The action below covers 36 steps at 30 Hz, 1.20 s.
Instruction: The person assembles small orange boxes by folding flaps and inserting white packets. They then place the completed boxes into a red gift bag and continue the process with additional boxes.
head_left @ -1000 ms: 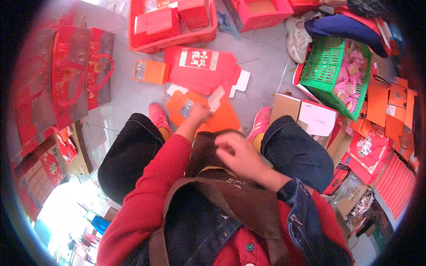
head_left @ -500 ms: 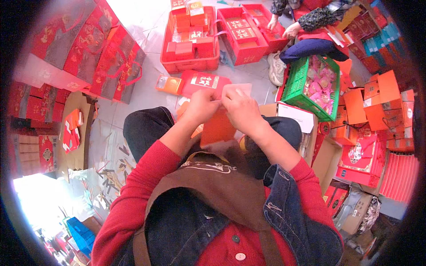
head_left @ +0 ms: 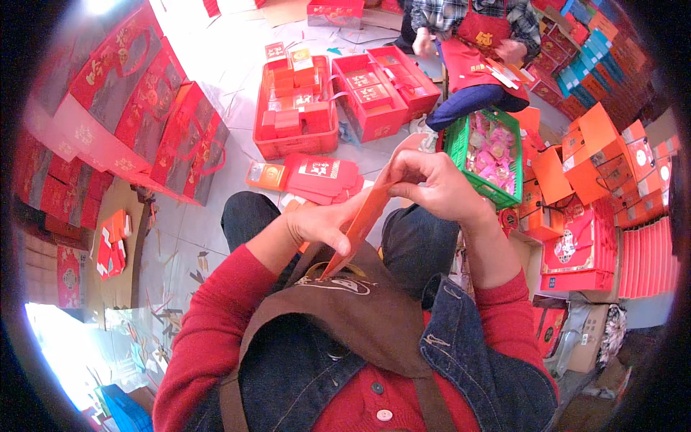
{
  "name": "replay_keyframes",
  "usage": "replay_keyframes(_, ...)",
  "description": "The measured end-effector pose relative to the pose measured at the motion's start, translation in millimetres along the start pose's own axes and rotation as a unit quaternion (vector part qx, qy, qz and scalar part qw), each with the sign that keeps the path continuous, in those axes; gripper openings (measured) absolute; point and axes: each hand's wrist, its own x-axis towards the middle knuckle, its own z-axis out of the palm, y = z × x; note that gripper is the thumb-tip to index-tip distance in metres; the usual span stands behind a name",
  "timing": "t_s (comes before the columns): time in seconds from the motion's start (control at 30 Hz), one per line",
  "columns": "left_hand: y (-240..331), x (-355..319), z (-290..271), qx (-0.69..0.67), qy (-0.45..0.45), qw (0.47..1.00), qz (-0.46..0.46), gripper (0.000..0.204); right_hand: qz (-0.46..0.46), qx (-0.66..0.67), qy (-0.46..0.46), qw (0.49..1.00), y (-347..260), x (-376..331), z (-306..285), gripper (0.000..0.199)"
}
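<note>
A flat orange-red card carton piece [head_left: 366, 214] is tilted almost edge-on over my lap. My left hand [head_left: 324, 225] grips its lower part, thumb on the near face and fingers behind. Near the top end, my right hand [head_left: 434, 181] pinches its edge between thumb and bent fingers. Beyond my left hand, several flat red cards [head_left: 322, 176] lie overlapping on the floor. Next to them is a small orange box [head_left: 266, 175] with a pale panel.
A red crate [head_left: 299, 147] of small boxes and an open red gift box [head_left: 381, 124] stand ahead. A green basket [head_left: 471, 175] holds pink packets. Beyond it sits a co-worker in a red apron [head_left: 468, 68]. Red gift bags [head_left: 188, 147] line the left; orange boxes [head_left: 590, 155] are piled right.
My hands have moved apart: the left slid down the card piece, the right stayed near its top. The piece has turned edge-on. The view has shifted, showing more of the co-worker.
</note>
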Motion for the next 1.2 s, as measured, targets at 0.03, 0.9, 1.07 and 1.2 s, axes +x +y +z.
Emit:
replay_keyframes(0.03,-5,1,-1,0.004,0.001,1.0,0.009,0.12,-0.001,0.007,-0.008,1.0,-1,-1,0,0.01)
replay_keyframes(0.9,-17,21,0,-0.077,0.291,0.946,0.122,0.078,-0.068,0.339,0.245,0.906,37,-20,55,0.07)
replay_keyframes(1.07,-9,32,17,-0.113,0.298,0.924,0.209,0.08,-0.013,0.237,0.193,0.952,57,-21,53,0.057)
replay_keyframes(1.2,-3,30,11,-0.071,0.294,0.938,0.166,0.07,0.004,0.328,0.193,0.925,52,-20,53,0.047)
